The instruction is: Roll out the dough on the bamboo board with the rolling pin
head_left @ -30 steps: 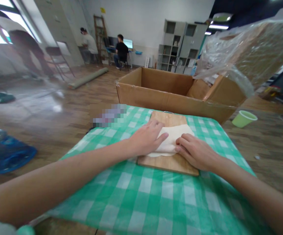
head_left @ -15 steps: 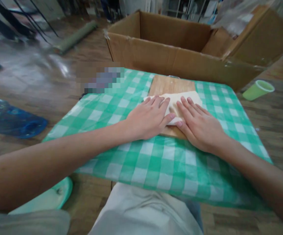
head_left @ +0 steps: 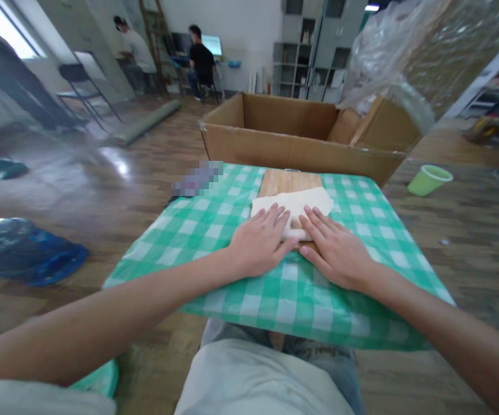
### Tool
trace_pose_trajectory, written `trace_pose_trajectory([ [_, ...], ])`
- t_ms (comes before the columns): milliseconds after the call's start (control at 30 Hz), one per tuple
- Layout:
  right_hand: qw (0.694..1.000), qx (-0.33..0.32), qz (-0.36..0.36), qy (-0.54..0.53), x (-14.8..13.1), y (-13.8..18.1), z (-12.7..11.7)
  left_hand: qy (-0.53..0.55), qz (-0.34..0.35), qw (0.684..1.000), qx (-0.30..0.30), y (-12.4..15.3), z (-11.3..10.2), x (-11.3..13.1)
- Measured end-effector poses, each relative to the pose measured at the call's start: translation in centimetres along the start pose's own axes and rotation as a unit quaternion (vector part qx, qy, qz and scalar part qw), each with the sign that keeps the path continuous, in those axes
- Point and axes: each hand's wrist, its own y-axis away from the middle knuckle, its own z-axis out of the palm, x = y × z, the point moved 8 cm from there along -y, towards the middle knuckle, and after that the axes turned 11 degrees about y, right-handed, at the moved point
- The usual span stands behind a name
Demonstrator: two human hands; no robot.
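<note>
Pale dough sheet (head_left: 301, 199) lies on the wooden board (head_left: 290, 181), near edge looks rolled. My left hand (head_left: 259, 243) is on the dough toward board's left, fingers slightly spread; my right hand (head_left: 339, 251) likewise toward board's right. Checked cloth (head_left: 374, 225) under board, cardboard box (head_left: 293, 147) beyond it.

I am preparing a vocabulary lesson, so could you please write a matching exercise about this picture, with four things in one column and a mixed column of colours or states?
1. sheet
2. board
3. cloth
4. box

A. wooden, partly under the sheet
B. brown cardboard, open at the top
C. pale, touched by the left hand and right hand
D. green and white checks

Right pairs: 1-C, 2-A, 3-D, 4-B
</note>
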Motion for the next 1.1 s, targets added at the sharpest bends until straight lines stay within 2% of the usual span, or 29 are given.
trace_pose_trajectory([
  [100,1.0,-0.008,-0.006,-0.004,0.4,-0.2,0.3,-0.01,0.021,1.0,0.021,-0.2,0.1,0.2],
  [167,1.0,-0.012,0.001,0.0,1.4,-1.2,0.6,-0.017,0.008,0.999,0.031,-1.0,0.1,-0.4],
  [400,0.998,-0.007,0.065,-0.01,8.5,-8.9,2.7,-0.026,-0.08,0.996,0.039,-6.4,-0.3,-4.9],
  [533,0.998,-0.022,0.049,-0.029,10.2,-11.8,3.5,0.031,-0.074,0.996,0.028,-7.6,0.6,-6.2],
  [633,0.999,-0.027,0.008,-0.033,9.5,-10.9,3.5,0.069,-0.035,0.997,0.013,-6.8,1.2,-4.7],
  [700,0.999,-0.025,-0.003,-0.038,8.8,-9.4,3.2,0.068,-0.023,0.997,0.024,-5.8,0.9,-3.3],
  [833,0.999,-0.027,0.007,-0.044,7.9,-6.6,2.5,0.076,0.021,0.997,-0.006,-4.3,1.0,-0.4],
  [1100,0.999,-0.039,0.014,-0.025,6.4,-2.6,1.6,0.07,0.073,0.994,-0.035,-1.8,1.3,3.3],
])
